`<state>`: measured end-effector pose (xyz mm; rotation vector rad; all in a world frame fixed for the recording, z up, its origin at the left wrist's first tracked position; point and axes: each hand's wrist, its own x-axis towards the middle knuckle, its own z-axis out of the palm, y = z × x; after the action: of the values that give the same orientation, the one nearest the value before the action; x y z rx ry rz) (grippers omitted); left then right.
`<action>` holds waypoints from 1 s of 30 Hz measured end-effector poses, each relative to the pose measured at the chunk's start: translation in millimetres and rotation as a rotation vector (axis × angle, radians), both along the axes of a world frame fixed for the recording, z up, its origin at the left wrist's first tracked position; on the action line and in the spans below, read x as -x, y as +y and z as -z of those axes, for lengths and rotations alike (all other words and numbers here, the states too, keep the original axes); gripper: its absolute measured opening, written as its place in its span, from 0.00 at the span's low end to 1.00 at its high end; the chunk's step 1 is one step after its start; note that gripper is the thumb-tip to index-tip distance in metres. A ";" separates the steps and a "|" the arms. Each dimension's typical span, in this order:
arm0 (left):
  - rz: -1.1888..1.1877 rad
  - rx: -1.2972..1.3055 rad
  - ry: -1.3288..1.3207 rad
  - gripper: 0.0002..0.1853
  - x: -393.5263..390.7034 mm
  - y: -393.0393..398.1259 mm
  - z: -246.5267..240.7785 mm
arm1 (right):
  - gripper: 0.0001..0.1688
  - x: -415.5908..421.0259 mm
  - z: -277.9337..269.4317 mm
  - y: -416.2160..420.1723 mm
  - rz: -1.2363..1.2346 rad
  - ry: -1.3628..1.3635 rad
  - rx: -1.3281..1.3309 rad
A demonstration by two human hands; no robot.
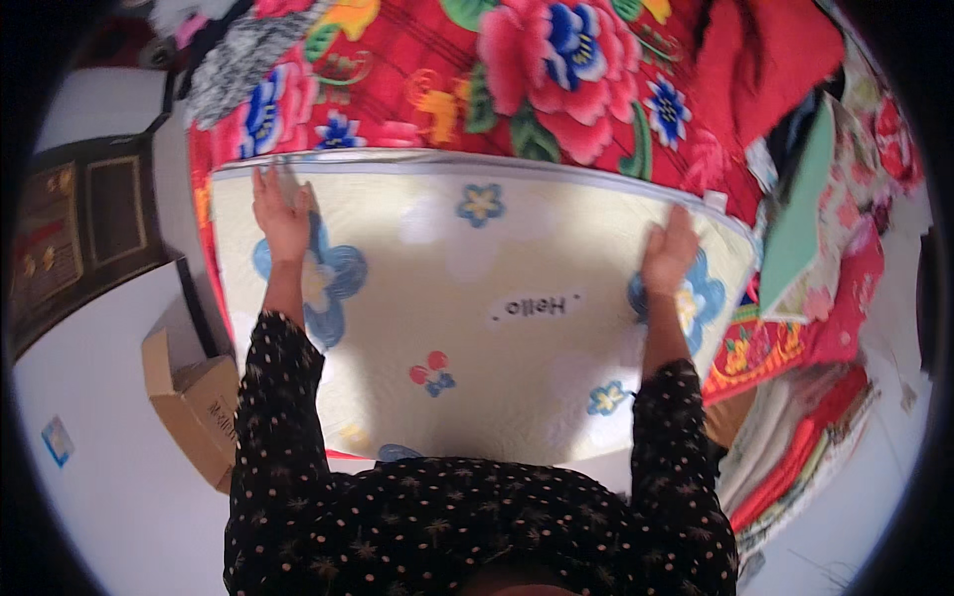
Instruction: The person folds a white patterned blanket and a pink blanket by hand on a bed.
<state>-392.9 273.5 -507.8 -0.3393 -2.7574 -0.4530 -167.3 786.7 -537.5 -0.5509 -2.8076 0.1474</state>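
Observation:
A cream fabric piece [477, 261], printed with blue flowers, cherries and a word, lies spread flat before me. It looks folded, with layered grey-white binding [447, 162] along its far edge and a small white tag [715, 200] near the far right corner. My left hand [279, 220] rests flat on its far left part, fingertips at the binding. On the far right part, my right hand [669, 253] lies palm down, slightly blurred, its fingers just short of the edge. Neither hand holds anything. Beneath the piece is a red blanket [417, 82] with large flowers.
To the left, an open cardboard box [197, 417] stands on the pale floor, with a dark decorated panel [112, 205] beyond. At right are a red cloth [775, 67], a green flat piece [801, 216] and a stack of folded textiles [797, 447]. Grey fuzzy fabric [242, 63] lies far left.

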 end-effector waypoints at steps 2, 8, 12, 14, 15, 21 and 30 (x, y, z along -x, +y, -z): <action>-0.289 0.101 0.014 0.38 24.6 -74.4 11.2 | 0.28 0.8 -3.3 -1.6 0.101 -0.032 -0.056; -0.572 -0.109 -0.554 0.24 48.3 -172.8 9.7 | 0.26 0.4 -4.6 -5.8 0.111 -0.034 -0.108; -0.589 -0.193 -0.427 0.20 51.0 -182.9 13.9 | 0.26 5.5 -11.2 -6.1 0.066 -0.020 -0.077; -0.643 -0.184 -0.355 0.20 49.4 -186.2 32.4 | 0.26 6.5 -6.1 -4.2 0.041 -0.011 -0.087; -0.675 -0.180 -0.321 0.20 45.9 -187.8 43.5 | 0.26 9.3 -3.1 -3.0 0.044 -0.023 -0.108; 0.099 0.017 -0.269 0.28 -57.8 -18.3 -21.3 | 0.27 8.0 5.5 -38.6 0.168 0.082 0.016; 0.231 0.370 -0.810 0.34 -285.1 -108.7 -32.2 | 0.29 -124.4 -46.2 -305.7 -0.819 -0.510 0.654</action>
<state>-107.8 164.8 -475.5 -0.6943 -3.6223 -0.1318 -42.9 481.0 -491.3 0.5834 -3.2543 1.2619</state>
